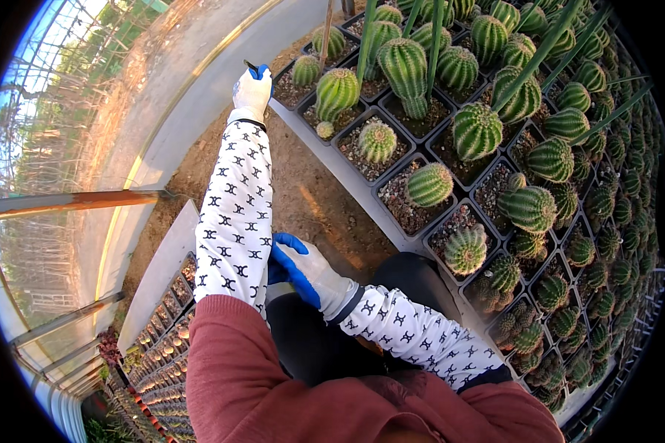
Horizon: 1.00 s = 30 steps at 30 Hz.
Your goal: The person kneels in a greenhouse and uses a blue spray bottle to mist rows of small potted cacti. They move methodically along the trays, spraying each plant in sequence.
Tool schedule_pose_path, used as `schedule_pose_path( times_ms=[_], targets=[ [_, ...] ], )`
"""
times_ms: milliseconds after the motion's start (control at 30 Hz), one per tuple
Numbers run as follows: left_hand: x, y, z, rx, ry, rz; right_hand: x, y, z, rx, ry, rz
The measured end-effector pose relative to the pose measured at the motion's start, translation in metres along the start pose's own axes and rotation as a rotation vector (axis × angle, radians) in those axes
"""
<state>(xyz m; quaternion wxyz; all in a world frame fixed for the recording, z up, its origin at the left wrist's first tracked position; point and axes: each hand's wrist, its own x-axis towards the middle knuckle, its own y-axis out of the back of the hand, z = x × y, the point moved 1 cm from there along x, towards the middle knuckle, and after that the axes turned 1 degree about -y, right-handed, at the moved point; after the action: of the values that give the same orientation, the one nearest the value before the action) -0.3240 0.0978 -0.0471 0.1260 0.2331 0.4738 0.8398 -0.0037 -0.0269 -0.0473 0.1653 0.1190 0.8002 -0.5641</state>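
My left hand (pixel 251 91), in a white knit glove with blue-coated fingers, reaches far forward beside the corner of the cactus bench. Its fingers are closed on a small dark object (pixel 249 65), too little of which shows to tell its kind. Close to my body, my right hand (pixel 306 272) wears a matching glove and sits against the left forearm. Its fingertips are hidden behind the patterned left sleeve (pixel 235 205), so its grip is unclear. A pale thing (pixel 280 289) shows partly below that hand. Ribbed round cacti (pixel 378 142) stand in square black pots (pixel 374 169) to the right.
A bench edge (pixel 354 185) slants along the right, with long green leaves (pixel 432 50) rising among the pots. Bare soil (pixel 310 194) lies between the benches. More potted plants (pixel 163 332) fill the lower left, and a rusty metal bar (pixel 77 204) crosses by the clear greenhouse wall.
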Motion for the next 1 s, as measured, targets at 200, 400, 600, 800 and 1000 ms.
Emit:
schedule_pose_path(
  times_ms=[200, 400, 600, 800, 1000],
  targets=[
    [-0.036, 0.01, -0.012, -0.391, -0.091, -0.015, -0.007, 0.0, -0.009, -0.04, 0.019, -0.115],
    [-0.035, 0.018, -0.028, -0.425, -0.012, -0.193, -0.005, 0.002, -0.007, -0.03, 0.009, -0.132],
    [-0.051, 0.017, -0.029, -0.213, -0.214, -0.067, -0.005, 0.0, -0.006, -0.051, 0.015, -0.13],
    [-0.09, 0.003, -0.019, -0.126, -0.361, 0.113, -0.006, 0.001, -0.005, -0.025, 0.0, -0.153],
    [-0.084, -0.014, -0.019, 0.008, -0.327, 0.152, -0.004, 0.002, -0.002, -0.065, 0.014, -0.141]
  ],
)
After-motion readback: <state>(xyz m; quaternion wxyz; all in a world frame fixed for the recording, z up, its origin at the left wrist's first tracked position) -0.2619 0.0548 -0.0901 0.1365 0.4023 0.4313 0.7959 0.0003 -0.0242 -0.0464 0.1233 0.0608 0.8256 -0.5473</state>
